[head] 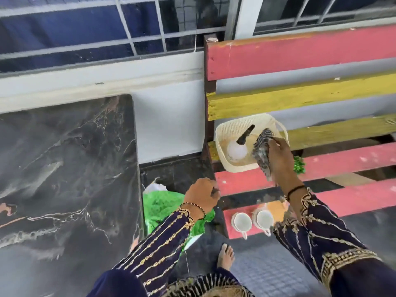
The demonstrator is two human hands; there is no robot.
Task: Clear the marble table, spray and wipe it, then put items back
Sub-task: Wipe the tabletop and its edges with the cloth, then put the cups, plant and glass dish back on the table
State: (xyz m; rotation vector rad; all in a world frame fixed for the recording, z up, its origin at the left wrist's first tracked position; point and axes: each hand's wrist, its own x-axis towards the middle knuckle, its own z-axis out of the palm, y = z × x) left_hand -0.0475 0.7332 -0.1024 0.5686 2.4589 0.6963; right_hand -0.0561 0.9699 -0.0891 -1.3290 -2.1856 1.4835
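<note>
Cloth held over basket

The marble table [64, 168] lies left of the left hand [202, 194], whose loosely curled fingers hold nothing. On the slatted bench [300, 52], a basket [225, 133] sits beneath the right hand [280, 159], its fingers gripping a patterned cloth [262, 146] beside the white spray bottle [236, 150].

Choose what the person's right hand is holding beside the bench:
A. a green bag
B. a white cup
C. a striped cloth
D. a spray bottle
C: the right hand grips the striped cloth over the cream basket, while the spray bottle lies inside the basket untouched.
</note>
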